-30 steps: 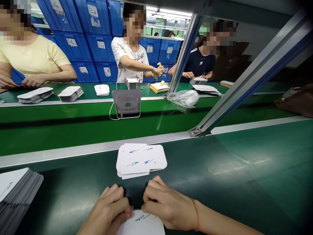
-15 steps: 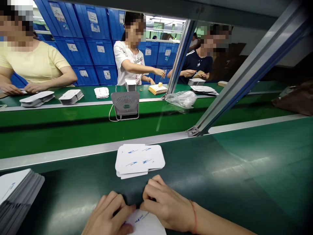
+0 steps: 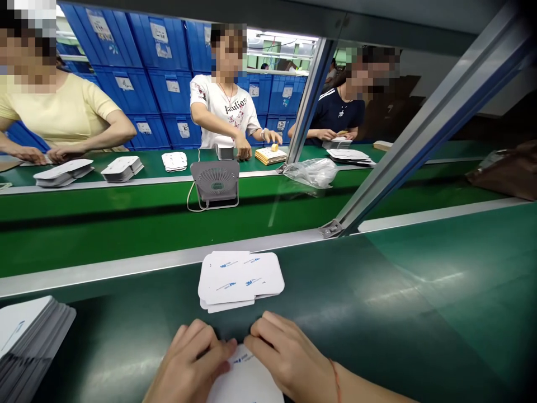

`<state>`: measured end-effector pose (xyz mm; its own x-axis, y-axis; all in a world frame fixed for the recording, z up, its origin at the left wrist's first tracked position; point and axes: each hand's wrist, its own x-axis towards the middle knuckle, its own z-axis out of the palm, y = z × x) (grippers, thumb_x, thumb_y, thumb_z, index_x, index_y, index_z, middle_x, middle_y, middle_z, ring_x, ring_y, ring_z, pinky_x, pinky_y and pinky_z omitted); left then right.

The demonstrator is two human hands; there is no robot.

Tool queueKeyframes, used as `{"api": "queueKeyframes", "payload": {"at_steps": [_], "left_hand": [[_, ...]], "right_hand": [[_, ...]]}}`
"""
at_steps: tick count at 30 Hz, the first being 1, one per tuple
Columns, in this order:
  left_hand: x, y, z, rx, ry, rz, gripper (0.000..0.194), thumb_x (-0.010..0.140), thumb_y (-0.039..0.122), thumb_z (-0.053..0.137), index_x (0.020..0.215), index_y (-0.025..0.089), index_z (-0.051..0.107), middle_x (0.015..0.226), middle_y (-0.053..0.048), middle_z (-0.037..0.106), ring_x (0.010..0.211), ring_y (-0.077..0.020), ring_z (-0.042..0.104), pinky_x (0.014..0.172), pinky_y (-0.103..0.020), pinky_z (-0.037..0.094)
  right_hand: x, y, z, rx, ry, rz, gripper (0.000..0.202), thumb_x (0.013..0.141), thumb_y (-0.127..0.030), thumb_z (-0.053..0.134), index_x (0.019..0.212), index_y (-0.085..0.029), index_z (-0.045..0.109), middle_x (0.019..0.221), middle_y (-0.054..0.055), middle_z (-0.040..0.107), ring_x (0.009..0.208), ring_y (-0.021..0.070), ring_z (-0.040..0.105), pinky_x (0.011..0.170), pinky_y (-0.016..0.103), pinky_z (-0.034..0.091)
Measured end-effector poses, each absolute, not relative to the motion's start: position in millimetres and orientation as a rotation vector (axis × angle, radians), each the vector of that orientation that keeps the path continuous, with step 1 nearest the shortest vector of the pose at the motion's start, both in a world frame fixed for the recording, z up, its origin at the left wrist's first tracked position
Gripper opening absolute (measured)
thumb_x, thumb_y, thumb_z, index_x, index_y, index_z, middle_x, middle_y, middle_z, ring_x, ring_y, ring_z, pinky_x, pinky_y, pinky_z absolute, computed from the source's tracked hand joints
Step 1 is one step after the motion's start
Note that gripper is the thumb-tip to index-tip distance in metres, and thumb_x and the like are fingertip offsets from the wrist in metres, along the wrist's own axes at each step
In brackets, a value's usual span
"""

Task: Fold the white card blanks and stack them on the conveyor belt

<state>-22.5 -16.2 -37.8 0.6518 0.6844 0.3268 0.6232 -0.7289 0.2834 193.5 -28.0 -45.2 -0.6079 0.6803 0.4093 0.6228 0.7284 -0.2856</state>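
Surface, lower frame: dark green, glossy, pale glare streaks. Belt above it: brighter green, edged by grey metal rails.

White sheet at bottom centre under both hands: plain white, small blue print at its top edge. Small stack of sheets, centre: white with scattered blue logo marks. Tall stack, lower left: white top, grey edges.

Thin red cord on the right wrist.

Desk fan, upper centre: grey, white cable. Crates, upper left: blue with white labels. People opposite: pale yellow shirt, white printed shirt, navy shirt with white stripes.
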Motion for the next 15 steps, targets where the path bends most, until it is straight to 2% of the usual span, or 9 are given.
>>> {"api": "queueKeyframes", "payload": {"at_steps": [7, 11, 13, 15], "left_hand": [[-23.7, -14.8, -32.1, 2.883, 1.005, 0.588, 0.023, 0.084, 0.006, 0.054, 0.096, 0.024, 0.062, 0.066, 0.006, 0.06, 0.06, -0.0121, 0.051, 0.052, -0.027, 0.026], [-23.0, -14.2, -31.0, 2.938, 1.003, 0.588, 0.016, 0.086, 0.009, 0.053, 0.089, 0.023, 0.061, 0.065, 0.005, 0.06, 0.059, -0.0128, 0.05, 0.053, -0.028, 0.023], [-23.4, -15.1, -31.1, 2.947, 0.992, 0.581, 0.012, 0.089, 0.015, 0.052, 0.09, 0.022, 0.062, 0.066, 0.004, 0.06, 0.06, -0.0129, 0.05, 0.053, -0.028, 0.024], [-24.7, -16.3, -31.6, 2.947, 0.986, 0.566, 0.01, 0.091, 0.021, 0.052, 0.093, 0.021, 0.062, 0.068, 0.004, 0.06, 0.061, -0.0125, 0.05, 0.054, -0.027, 0.025]], "right_hand": [[194.5, -26.9, -42.6, -0.942, -2.438, 0.13, 0.029, 0.097, -0.009, 0.038, 0.082, -0.013, 0.062, 0.075, 0.006, 0.057, 0.066, 0.0172, 0.043, 0.057, 0.03, 0.036], [195.7, -28.9, -39.7, -0.914, -2.461, 0.075, 0.026, 0.097, -0.008, 0.039, 0.086, -0.012, 0.063, 0.075, 0.006, 0.058, 0.065, 0.0168, 0.044, 0.057, 0.03, 0.034], [196.2, -33.9, -40.1, -0.951, -2.459, 0.038, 0.021, 0.098, -0.015, 0.042, 0.095, -0.012, 0.063, 0.078, 0.005, 0.06, 0.068, 0.0169, 0.046, 0.058, 0.031, 0.033], [195.7, -40.5, -42.8, -1.002, -2.474, 0.009, 0.024, 0.099, -0.029, 0.045, 0.105, -0.012, 0.061, 0.083, 0.005, 0.063, 0.072, 0.0172, 0.05, 0.061, 0.031, 0.034]]}}
